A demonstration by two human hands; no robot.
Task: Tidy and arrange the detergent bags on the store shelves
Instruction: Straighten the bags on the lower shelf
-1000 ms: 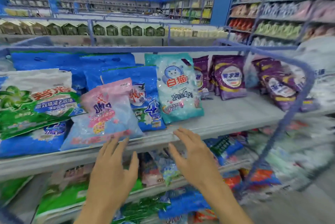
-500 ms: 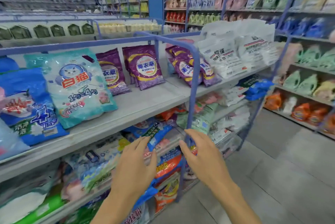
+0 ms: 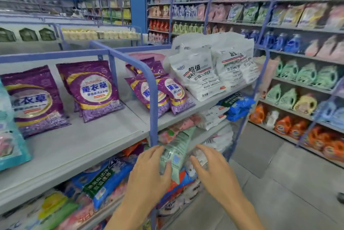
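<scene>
While fingers spread, left hand (image 3: 149,172) and right hand (image 3: 214,168) flank — untouching — pale-green bag (image 3: 176,148).

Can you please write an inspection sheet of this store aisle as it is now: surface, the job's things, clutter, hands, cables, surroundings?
Surface: grey top shelf, front part bare, blue frame post dividing it.
Job's things: two purple lavender detergent bags leaning back left of the post; more purple bags overlapping right of it; white washing powder bags stacked further right; pale green bag sticking out of the lower shelf.
Clutter: mixed bags jumbled on the lower shelves.
Hands: left hand and right hand open, on either side of the pale green bag, no grip visible.
Cables: nothing seen.
Surroundings: tiled floor; wall shelves of detergent bottles across the aisle.
</scene>
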